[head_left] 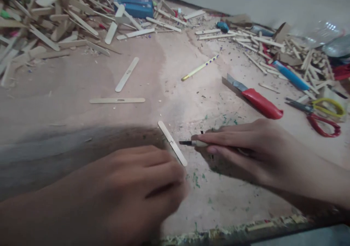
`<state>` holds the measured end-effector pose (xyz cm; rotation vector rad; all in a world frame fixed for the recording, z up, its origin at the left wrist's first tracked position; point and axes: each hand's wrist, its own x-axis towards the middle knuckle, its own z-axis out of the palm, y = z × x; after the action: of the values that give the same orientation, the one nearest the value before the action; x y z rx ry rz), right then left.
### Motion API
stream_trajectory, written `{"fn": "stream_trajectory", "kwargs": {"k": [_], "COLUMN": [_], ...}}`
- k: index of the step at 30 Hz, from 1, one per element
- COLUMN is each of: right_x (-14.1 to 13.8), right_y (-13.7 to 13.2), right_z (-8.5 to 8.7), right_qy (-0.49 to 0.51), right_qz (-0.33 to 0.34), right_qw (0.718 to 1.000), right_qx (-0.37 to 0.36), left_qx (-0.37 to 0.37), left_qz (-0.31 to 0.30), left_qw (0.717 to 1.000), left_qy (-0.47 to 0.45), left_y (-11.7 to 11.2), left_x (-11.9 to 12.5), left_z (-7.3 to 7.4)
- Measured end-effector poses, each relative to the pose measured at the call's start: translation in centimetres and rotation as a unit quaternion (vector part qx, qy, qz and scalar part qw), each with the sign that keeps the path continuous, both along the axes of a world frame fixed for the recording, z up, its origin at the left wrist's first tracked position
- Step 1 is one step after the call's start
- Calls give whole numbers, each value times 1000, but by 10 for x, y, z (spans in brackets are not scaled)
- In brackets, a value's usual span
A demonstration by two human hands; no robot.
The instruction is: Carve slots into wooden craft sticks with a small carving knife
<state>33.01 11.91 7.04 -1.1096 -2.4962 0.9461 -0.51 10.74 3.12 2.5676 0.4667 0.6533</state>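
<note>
A flat wooden stick [172,142] lies slanted on the wooden work board [169,74], near its front. My left hand [142,180] rests knuckles up beside the stick's near end, fingers curled and pressed against it. My right hand [243,147] is closed round a small craft knife [191,143]. The knife's dark blade points left and its tip meets the middle of the stick, where a small notch shows.
Two more notched sticks [127,73] [117,100] lie to the left. A big heap of sticks [41,23] fills the far left, another heap [295,52] the far right. A red box cutter [255,99], pencil [200,67], blue knife [290,75], scissors [318,115] lie right.
</note>
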Motion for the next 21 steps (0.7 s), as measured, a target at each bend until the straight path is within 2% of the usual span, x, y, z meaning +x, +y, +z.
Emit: {"fn": "stream_trajectory", "kwargs": {"k": [1,4,9,12,17,21], "right_x": [1,2,5,7,7,7], "right_y": [-1,-2,-2,-2,0,-4], "right_z": [0,2,3,3,9,12], "right_qy": [-5,-13,-15,-25,-42,-45], "right_qz": [-3,0,14,17,45,58], "right_qw": [1000,1000,1000,998,995,993], "right_qx": [7,20,21,49,75,90], "left_qx": [5,95,163,145,62,47], "left_qz": [20,103,109,105,113,127], "left_qw": [1000,988,976,979,990,989], "left_qy": [1,65,94,96,64,57], "left_y": [3,16,28,23,10,7], "left_x": [-2,-9,-16,-11,0,0], "left_z": [-1,-4,-7,-4,-2,-7]}}
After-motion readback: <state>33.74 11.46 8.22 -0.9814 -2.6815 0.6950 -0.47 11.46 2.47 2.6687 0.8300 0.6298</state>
